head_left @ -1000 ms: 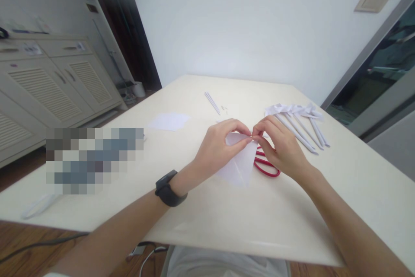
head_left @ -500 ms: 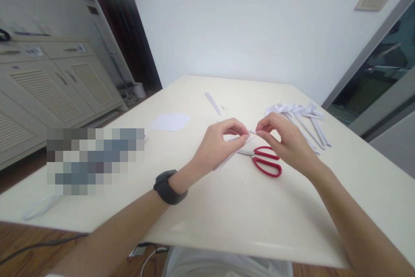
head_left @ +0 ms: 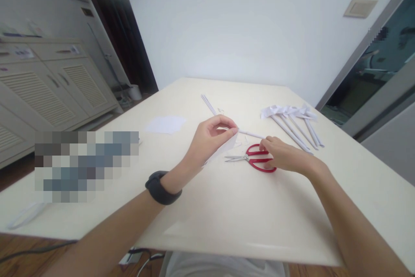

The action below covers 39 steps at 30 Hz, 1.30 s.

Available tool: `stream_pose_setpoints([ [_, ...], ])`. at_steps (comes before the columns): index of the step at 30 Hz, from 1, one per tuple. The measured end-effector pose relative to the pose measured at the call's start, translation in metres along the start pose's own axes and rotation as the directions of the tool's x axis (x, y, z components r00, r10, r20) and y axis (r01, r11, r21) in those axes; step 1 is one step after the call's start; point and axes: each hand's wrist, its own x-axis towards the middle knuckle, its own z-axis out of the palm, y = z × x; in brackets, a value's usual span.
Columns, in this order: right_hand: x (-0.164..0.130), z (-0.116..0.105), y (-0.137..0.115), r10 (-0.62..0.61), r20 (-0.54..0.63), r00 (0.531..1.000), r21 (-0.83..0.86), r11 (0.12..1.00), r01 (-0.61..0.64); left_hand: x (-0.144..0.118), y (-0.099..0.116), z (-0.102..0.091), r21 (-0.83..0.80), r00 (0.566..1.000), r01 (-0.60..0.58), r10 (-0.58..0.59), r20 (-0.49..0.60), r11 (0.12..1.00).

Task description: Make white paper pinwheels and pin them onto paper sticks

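Note:
My left hand (head_left: 215, 136) pinches the near end of a thin rolled white paper stick (head_left: 252, 133) between thumb and fingertips. A flat piece of white paper (head_left: 223, 148) hangs below that hand, partly hidden by it. My right hand (head_left: 280, 151) is at the red-handled scissors (head_left: 245, 157), its fingers curled around the handle loops. The scissors rest on the table with their slightly parted blades pointing left. Small white paper scraps (head_left: 239, 143) lie behind the blades.
Several paper pinwheels on rolled sticks (head_left: 293, 128) lie at the right of the table (head_left: 201, 208). Toward the back are thin paper sticks (head_left: 208, 104). White paper sheets (head_left: 166, 124) lie left of my left hand. A blurred-out patch (head_left: 86, 160) covers something at far left.
My right hand has let go of the paper stick and come down toward me onto the scissors' handles. My left hand still pinches the stick, which now points out to the right.

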Motion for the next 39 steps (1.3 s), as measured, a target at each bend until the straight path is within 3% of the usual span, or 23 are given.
stream_pose_setpoints([
  [5,0.006,0.003,0.005,0.081,0.065,0.995,-0.035,0.996,-0.079,-0.001,0.001,0.001,0.007,1.000,0.016,-0.016,-0.012,1.000],
  [10,0.010,0.008,-0.004,0.004,-0.032,0.999,0.037,0.999,-0.003,0.000,-0.001,0.001,0.030,0.999,0.040,-0.041,0.009,0.999],
  [17,0.017,0.016,-0.025,-0.101,-0.109,0.989,0.025,0.994,0.104,-0.001,-0.001,0.002,0.099,0.999,-0.046,0.045,0.012,0.994],
  [21,0.012,0.004,-0.029,-0.041,-0.162,0.986,0.246,0.966,0.081,-0.004,0.004,0.004,0.155,0.989,-0.149,0.150,0.005,0.977],
  [24,0.010,-0.005,-0.030,0.036,-0.289,0.957,0.444,0.890,0.101,-0.006,0.008,0.006,0.171,0.983,-0.181,0.181,0.017,0.968],
  [27,0.011,-0.008,-0.034,0.065,-0.416,0.907,0.545,0.816,0.191,-0.006,0.010,0.006,0.162,0.980,-0.200,0.200,0.018,0.966],
  [31,0.012,-0.004,-0.045,0.103,-0.455,0.884,0.637,0.731,0.243,-0.005,0.010,0.004,0.149,0.975,-0.221,0.222,0.007,0.964],
  [39,0.000,-0.003,-0.069,0.049,-0.493,0.868,0.469,0.856,0.218,-0.006,0.005,0.006,0.121,0.979,-0.204,0.202,0.035,0.971],
])
